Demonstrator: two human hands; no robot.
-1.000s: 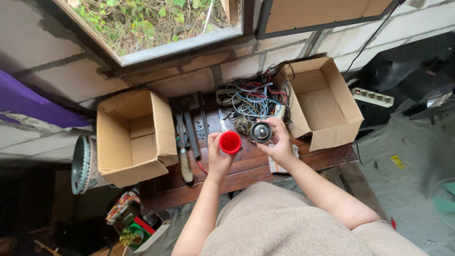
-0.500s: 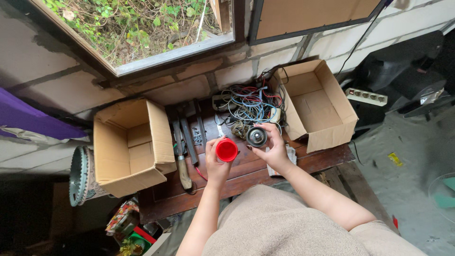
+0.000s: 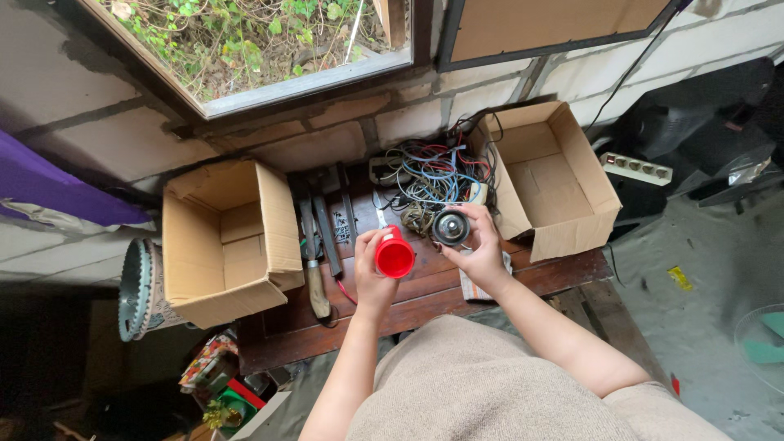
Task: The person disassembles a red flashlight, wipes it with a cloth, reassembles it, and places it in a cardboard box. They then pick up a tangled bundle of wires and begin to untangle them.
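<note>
Red plastic stands out at the middle of the view: a small red funnel-shaped cap [image 3: 394,255] is gripped in the left hand [image 3: 374,273], whose fingers curl closed around its narrow end with the wide mouth turned up toward the camera. Just beside it, the right hand [image 3: 483,249] is wrapped partway around a round black and grey part [image 3: 451,228], the thumb on one side and the fingers closed over the far rim, so the disc's face shows between them. The two pieces are near each other but apart, both held above the dark wooden worktop [image 3: 425,286].

Behind the hands lies a tangle of coloured wires [image 3: 433,175], blue, red and white, close against the block wall. To the left of the wires several dark long-handled tools [image 3: 320,233] lie side by side on the worktop. An open cardboard box [image 3: 224,241] sits at the left end, tipped on its side with its mouth facing up, and a second open cardboard box [image 3: 555,175] stands at the right end. A white power strip [image 3: 637,169] rests on the floor beyond the right box.
</note>
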